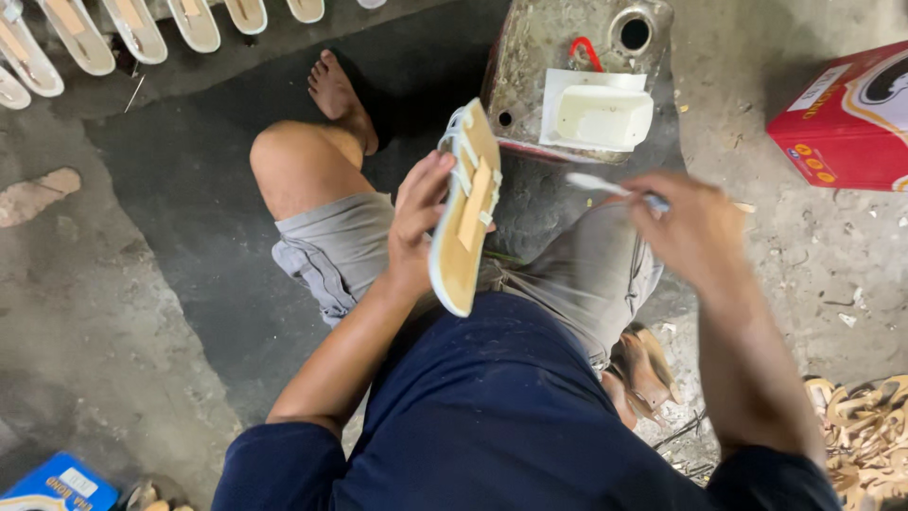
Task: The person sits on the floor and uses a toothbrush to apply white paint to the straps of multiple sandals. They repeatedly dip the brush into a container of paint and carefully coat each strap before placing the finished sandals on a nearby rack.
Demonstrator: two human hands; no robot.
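My left hand (pixel 417 220) holds a sandal sole (pixel 465 210) upright on its edge, tan underside facing me, with white straps and a paler strip along the middle. My right hand (pixel 695 227) grips a small brush (pixel 605 186) whose whitish tip points left toward the sole, a short gap away. A white tray of pale glue (pixel 598 115) sits on a dented metal can (pixel 558 47) just beyond the sole. I sit on the ground in grey shorts, one bare knee and foot stretched out at left.
A row of white-edged soles (pixel 137 30) lies along the top left. A red box (pixel 842 123) stands at the right, a blue box (pixel 59 484) at bottom left. Tan strap pieces (pixel 865 426) pile up at bottom right, and brown soles (pixel 643 369) lie by my right thigh.
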